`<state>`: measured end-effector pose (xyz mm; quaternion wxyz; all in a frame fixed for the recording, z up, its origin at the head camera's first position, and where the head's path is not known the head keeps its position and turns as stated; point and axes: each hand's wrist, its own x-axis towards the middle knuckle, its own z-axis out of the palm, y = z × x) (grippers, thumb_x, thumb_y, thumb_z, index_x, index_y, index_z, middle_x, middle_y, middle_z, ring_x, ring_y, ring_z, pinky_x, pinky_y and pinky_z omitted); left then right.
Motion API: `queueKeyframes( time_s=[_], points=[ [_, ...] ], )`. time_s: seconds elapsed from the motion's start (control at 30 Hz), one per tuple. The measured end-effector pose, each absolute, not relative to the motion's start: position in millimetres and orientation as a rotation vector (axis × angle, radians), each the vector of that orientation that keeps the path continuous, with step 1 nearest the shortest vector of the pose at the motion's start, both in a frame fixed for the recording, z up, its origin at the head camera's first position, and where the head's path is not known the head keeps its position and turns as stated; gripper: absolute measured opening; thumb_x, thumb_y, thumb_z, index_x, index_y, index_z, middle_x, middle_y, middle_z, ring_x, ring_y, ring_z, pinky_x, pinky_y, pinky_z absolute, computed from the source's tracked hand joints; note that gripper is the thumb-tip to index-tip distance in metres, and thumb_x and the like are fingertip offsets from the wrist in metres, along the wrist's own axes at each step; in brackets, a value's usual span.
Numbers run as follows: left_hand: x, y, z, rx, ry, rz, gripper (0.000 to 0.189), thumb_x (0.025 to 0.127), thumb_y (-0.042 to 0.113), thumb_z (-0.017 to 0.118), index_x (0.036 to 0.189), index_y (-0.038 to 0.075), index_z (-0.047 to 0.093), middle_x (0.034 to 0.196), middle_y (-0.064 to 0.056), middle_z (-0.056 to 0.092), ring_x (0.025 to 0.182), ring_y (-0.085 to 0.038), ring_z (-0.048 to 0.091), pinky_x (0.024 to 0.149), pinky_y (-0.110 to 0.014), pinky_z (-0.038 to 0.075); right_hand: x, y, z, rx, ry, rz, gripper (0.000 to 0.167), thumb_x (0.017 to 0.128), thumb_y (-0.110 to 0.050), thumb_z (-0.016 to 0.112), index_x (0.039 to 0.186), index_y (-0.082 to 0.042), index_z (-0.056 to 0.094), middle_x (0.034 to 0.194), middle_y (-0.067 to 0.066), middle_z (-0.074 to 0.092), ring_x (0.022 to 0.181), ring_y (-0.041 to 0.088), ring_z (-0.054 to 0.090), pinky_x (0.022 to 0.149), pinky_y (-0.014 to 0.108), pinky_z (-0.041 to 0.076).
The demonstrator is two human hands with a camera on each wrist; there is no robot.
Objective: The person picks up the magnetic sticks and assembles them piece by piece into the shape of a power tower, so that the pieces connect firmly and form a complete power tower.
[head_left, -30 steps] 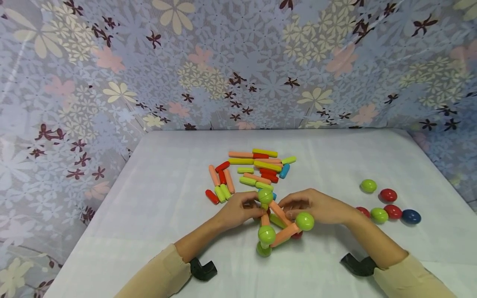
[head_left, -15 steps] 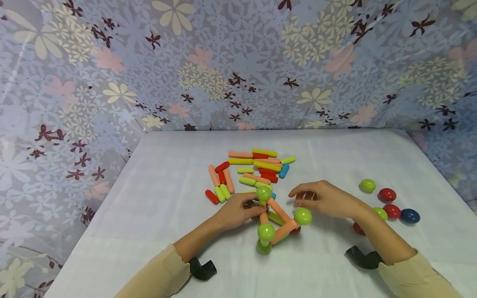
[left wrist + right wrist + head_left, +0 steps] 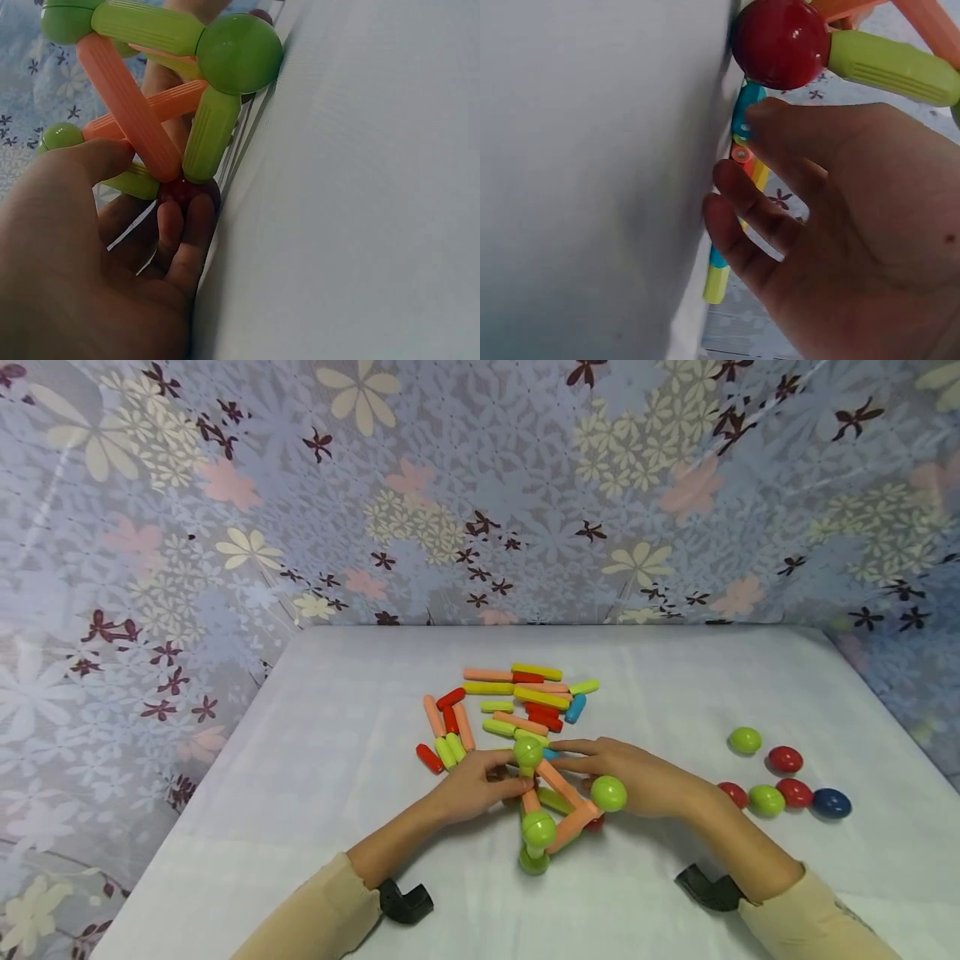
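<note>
A stick-and-ball construction-toy frame (image 3: 572,827) of orange and light green sticks joined by green and red balls stands on the white table. My left hand (image 3: 480,789) grips its left side, the thumb against an orange stick (image 3: 127,105) and the fingertips at a low red ball (image 3: 187,193) in the left wrist view. Behind the frame's right side reaches my right hand (image 3: 637,777), fingers loosely bent and holding nothing visible. In the right wrist view its thumb lies near a blue stick (image 3: 745,105) and below another red ball (image 3: 780,43) of the frame.
Several loose sticks (image 3: 487,688) in orange, yellow, red, light green and blue lie behind the frame. To the right rest several loose balls, among them a blue ball (image 3: 831,803) and a green ball (image 3: 745,740). A floral cloth (image 3: 480,493) hangs behind the table.
My right hand has drawn back from the frame to the right, then moved left again behind it, toward the loose sticks. The left hand has kept its grip.
</note>
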<state>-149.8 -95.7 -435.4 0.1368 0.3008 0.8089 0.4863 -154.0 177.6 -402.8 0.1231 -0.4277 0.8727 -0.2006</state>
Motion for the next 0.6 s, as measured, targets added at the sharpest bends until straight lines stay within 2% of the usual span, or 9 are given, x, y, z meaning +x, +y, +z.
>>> queueKeyframes(
  time_s=[0.13,0.3,0.5,0.6],
  points=[
    [-149.4,-93.4,-434.2,0.866,2.34,1.42,0.025,0.094,0.034,0.062,0.111,0.018,0.068,0.091,0.007,0.067,0.077,-0.011,0.06,0.066,-0.028,0.052,-151.8,178.7,-402.0,-1.214,2.639,-0.471,0.048,0.095,-0.019,0.062,0.141,-0.026,0.05,0.147,-0.001,0.042,0.119,0.021,0.05,0.095,0.045,0.043],
    [-149.1,-93.8,-435.2,0.872,2.333,1.431,0.026,0.094,0.034,0.062,0.112,0.018,0.068,0.091,0.007,0.067,0.076,-0.012,0.06,0.065,-0.028,0.052,-149.8,178.8,-394.3,-1.137,2.684,-0.469,0.039,0.09,-0.017,0.067,0.128,-0.021,0.063,0.134,0.0,0.055,0.119,0.025,0.053,0.094,0.049,0.045],
    [-148.7,-94.5,-439.1,0.88,2.33,1.436,0.023,0.094,0.034,0.062,0.11,0.018,0.068,0.087,0.005,0.066,0.074,-0.011,0.06,0.062,-0.028,0.051,-145.4,178.6,-394.8,-1.102,2.646,-0.434,0.048,0.094,-0.026,0.063,0.14,-0.03,0.051,0.143,0.001,0.046,0.117,0.022,0.05,0.09,0.045,0.046],
    [-148.1,-94.7,-438.8,0.877,2.346,1.431,0.022,0.094,0.034,0.062,0.11,0.02,0.068,0.088,0.005,0.066,0.074,-0.011,0.06,0.062,-0.027,0.051,-145.5,178.3,-394.8,-1.104,2.665,-0.453,0.045,0.09,-0.018,0.068,0.133,-0.026,0.06,0.136,0.0,0.053,0.111,0.02,0.052,0.089,0.043,0.048]
  ],
)
